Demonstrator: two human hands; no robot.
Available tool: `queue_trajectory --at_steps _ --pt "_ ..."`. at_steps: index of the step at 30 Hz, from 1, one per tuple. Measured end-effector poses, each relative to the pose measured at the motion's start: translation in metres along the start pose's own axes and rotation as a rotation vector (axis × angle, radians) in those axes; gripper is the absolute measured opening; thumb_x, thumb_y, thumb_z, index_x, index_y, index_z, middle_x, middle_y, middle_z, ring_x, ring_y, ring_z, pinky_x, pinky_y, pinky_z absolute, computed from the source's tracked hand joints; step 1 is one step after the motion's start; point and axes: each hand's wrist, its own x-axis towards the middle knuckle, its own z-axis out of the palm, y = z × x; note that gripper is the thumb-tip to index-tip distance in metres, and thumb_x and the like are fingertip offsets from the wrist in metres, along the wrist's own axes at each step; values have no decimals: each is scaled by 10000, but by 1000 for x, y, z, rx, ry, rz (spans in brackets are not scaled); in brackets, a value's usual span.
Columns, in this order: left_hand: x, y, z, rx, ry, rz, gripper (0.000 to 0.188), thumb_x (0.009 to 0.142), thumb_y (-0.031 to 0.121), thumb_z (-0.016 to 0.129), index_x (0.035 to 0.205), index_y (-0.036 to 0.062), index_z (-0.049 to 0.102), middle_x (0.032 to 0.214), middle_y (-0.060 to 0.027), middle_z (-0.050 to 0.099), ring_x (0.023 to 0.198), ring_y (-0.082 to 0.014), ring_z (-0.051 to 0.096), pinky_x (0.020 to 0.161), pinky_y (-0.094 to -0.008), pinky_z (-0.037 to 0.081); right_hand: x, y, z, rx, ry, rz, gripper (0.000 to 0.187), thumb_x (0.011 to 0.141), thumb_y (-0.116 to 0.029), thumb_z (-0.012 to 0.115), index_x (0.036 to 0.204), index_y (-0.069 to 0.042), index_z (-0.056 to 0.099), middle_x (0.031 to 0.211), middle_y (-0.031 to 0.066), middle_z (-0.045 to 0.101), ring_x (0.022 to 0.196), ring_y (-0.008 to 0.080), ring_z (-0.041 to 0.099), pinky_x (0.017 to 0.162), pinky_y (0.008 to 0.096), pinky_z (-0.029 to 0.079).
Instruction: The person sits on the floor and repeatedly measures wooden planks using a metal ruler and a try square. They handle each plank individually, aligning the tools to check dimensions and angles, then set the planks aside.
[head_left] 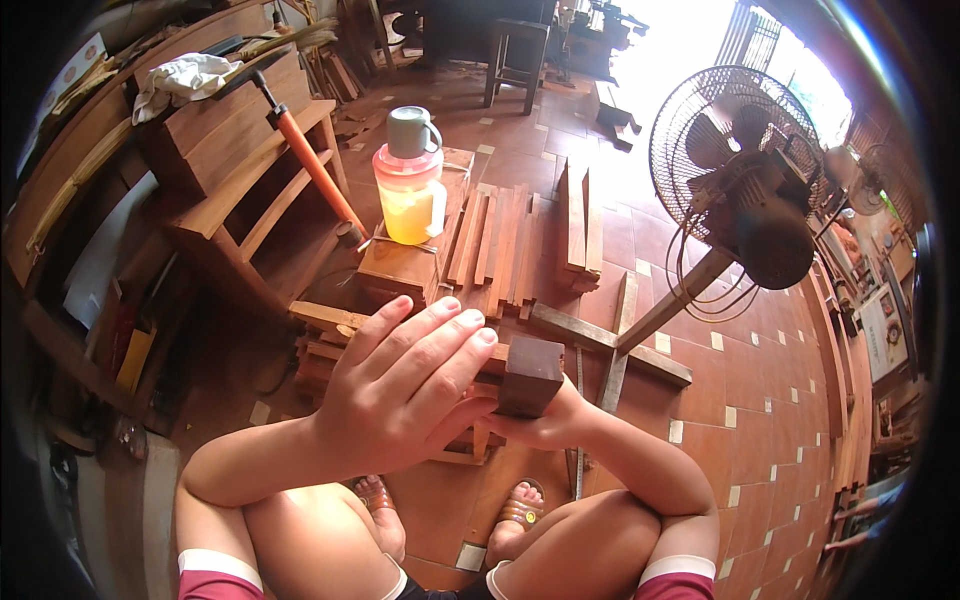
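Observation:
My right hand [550, 418] cups a dark brown wooden block [532, 378] from below and the right side, with its fingers mostly hidden beneath it. A narrower length of reddish wood appears to run from the block toward the left, behind my left hand; whether the two are one piece I cannot tell. My left hand [395, 385] is raised beside the block, back toward me and fingers stretched out. Its thumb reaches near the block's lower left. Both hands are above the floor between my knees, in front of stacked wood strips [495, 250].
A pink and yellow jug [408, 195] with a grey cup on top stands on a wooden block. Right of it are upright boards [578, 230] and a standing fan [740, 170] on a wooden cross base [610, 345]. Wooden furniture [235, 130] fills the left side.

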Motion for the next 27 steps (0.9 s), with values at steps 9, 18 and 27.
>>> queue_trajectory --at_steps 9,18,27 --pt "4 -6 9 -114 89 0 456 809 264 800 1171 42 634 1147 -120 691 1074 -300 670 936 -431 482 -2 0 -11 80 -64 47 239 857 -91 753 1075 -34 671 880 54 698 824 142 673 757 309 547" --pt "6 -17 18 -128 96 3 420 849 283 755 1174 38 651 1174 -128 691 1095 -299 662 959 -434 478 5 3 -11 133 -1 11 304 850 -124 775 1120 -31 672 935 42 699 841 121 644 768 306 535" --pt "5 -16 19 -65 54 4 397 892 301 713 1190 48 647 1213 -125 678 1180 -302 629 1070 -458 411 2 13 -15 67 -42 1 264 872 -132 762 1100 -37 670 927 43 697 832 120 641 751 304 532"
